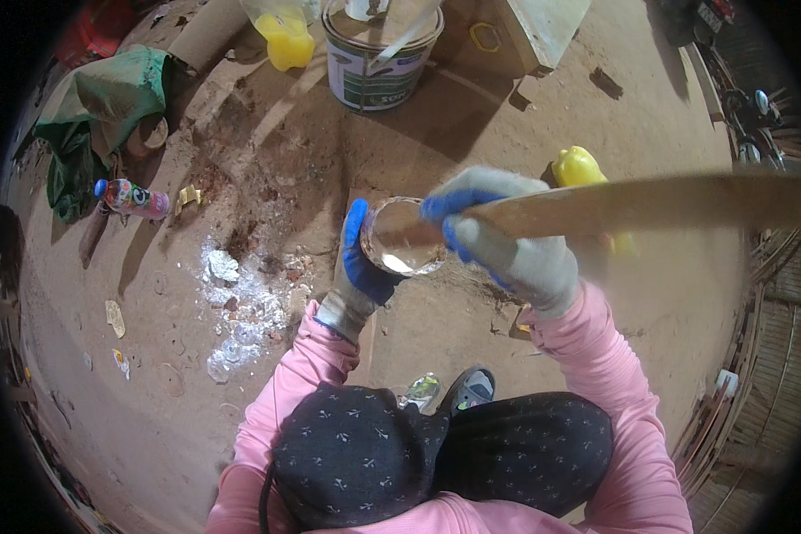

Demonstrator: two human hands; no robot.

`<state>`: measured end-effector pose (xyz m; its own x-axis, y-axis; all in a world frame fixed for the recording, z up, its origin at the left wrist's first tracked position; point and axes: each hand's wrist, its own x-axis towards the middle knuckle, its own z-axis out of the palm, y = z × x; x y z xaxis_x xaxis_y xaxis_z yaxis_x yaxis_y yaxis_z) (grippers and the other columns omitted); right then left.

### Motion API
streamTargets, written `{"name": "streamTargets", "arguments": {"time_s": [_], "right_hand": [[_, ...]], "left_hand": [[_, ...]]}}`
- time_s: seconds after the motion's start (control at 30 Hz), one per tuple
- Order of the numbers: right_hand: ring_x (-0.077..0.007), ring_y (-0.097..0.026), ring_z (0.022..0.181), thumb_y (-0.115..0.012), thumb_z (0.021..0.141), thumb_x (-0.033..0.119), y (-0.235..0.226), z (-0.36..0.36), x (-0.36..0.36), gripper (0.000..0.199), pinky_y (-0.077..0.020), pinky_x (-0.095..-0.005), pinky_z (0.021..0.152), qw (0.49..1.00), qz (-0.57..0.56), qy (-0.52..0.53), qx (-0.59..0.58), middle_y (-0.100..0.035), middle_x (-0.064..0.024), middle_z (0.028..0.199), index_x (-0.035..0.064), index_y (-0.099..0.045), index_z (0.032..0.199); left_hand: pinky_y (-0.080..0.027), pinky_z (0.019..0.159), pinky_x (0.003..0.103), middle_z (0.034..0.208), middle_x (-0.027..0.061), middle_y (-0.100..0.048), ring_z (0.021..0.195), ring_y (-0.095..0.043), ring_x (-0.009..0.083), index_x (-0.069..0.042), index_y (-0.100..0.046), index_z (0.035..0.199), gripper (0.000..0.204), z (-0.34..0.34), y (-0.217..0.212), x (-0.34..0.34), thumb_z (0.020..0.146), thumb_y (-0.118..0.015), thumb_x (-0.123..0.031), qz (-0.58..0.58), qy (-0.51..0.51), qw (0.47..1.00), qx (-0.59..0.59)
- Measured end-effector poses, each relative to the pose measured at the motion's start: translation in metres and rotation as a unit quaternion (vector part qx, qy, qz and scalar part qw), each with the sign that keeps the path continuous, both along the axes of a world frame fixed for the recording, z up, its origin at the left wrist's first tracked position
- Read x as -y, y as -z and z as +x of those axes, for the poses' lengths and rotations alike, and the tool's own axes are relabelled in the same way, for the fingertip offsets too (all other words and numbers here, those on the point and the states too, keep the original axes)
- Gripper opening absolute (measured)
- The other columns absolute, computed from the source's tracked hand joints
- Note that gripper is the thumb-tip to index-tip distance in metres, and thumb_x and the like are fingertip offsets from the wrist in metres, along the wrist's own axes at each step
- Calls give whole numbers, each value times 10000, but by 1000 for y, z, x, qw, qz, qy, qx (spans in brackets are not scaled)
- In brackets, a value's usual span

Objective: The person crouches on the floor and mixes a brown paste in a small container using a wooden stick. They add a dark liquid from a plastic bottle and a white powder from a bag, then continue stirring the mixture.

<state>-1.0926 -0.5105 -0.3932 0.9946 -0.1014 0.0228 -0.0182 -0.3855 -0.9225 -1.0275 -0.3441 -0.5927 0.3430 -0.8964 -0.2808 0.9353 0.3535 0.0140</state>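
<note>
While seen from head camera: left hand (358, 271), in blue-and-grey glove, wrapped round clear round jar (402, 237), held above dirt ground (240, 160); jar glassy, pale inside, rim facing up. Right hand (507, 236), gloved likewise, closed on long flat wooden stick (632, 205), its end at jar mouth. Paint can (378, 53) beyond, yellow bottle (578, 166) behind stick.

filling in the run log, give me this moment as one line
left hand: holds clear cup | right hand: grips wooden stick, tip at cup | ground: paint can, yellow bottle
</note>
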Motion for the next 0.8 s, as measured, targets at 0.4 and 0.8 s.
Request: {"name": "streamTargets", "arguments": {"time_s": [0.4, 0.8], "right_hand": [[-137, -649, 758, -688, 875, 211, 5, -3, 1, 255, -527, -291, 681, 999, 44, 8, -23, -704, -72, 901, -9, -731, 996], [-134, -637, 745, -673, 875, 203, 3, -1, 0, 270, -516, -290, 664, 998, -55, -29, -3, -686, -73, 877, -26, -714, 1013]], "left_hand": [[-419, 1146, 531, 1451, 136, -571, 1327, -551, 318, -52, -506, 1471, 772, -2, -2, -2, 1018, -408, -669, 6, -13, 1000, 15], [-407, 1146, 561, 1509, 149, -521, 1345, -533, 339, -54, -506, 1471, 761, 0, 5, 1, 1012, -442, -658, -12, -7, 1000, -2]]}}
